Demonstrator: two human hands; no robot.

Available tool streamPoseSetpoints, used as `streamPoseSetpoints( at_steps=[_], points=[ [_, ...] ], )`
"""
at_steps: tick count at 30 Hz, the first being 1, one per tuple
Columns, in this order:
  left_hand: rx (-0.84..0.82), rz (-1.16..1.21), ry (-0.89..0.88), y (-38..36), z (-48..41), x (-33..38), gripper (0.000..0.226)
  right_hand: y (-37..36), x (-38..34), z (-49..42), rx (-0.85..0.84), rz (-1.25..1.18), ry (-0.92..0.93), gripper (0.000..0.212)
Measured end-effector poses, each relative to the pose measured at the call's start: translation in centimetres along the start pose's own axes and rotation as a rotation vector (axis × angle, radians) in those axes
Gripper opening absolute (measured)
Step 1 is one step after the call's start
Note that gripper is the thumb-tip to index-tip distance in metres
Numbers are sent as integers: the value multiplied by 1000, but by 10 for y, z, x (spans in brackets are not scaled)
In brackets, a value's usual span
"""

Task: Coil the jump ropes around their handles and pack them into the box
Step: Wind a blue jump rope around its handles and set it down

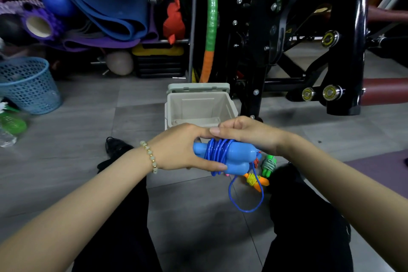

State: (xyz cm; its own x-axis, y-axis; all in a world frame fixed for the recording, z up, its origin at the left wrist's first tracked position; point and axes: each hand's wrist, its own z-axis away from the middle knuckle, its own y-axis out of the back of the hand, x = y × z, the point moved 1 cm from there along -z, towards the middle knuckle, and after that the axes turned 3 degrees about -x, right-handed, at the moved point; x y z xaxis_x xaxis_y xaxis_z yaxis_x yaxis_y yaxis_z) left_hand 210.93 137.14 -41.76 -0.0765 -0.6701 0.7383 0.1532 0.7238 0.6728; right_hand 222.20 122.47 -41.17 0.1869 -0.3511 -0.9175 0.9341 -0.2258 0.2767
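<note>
Beaded bracelet on left wrist, black trousers.

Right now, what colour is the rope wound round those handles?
The rope is dark blue, on lighter blue handles; the head view shows it.

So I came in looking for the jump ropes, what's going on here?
A person sitting on the floor grips the blue jump rope with left hand and right hand. Its cord is mostly wound round the handles; one loop hangs loose. The beige box stands open beyond, nothing visible inside. A green rope and an orange rope lie coiled on the floor.
</note>
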Motion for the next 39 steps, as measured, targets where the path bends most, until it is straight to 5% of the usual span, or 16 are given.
streamPoseSetpoints(
  at_steps=[3, 7, 18, 24, 27, 35, 39],
  points=[
    [-43, 214, 10, -4, 1, -5, 33, -3, -5, 3, 110, -125, 172, 22],
    [-52, 428, -21, -3, 2, -9, 8, -5, -10, 10, 161, -234, 241, 38],
    [52, 561, 76, -9, -5, -27, 39, -22, 25, 2, 138, -318, 169, 60],
    [215, 576, 183, -5, -13, -36, 43, -35, 41, -6, 168, -441, 210, 26],
    [313, 601, 243, -6, -19, -39, 59, -43, 44, -14, 211, -362, 190, 8],
    [314, 674, 235, -9, -21, -43, 45, -40, 45, -15, 197, -164, 162, 29],
    [343, 752, 296, -8, -26, -43, 46, -32, 42, -18, 333, -145, 92, 21]
  ],
)
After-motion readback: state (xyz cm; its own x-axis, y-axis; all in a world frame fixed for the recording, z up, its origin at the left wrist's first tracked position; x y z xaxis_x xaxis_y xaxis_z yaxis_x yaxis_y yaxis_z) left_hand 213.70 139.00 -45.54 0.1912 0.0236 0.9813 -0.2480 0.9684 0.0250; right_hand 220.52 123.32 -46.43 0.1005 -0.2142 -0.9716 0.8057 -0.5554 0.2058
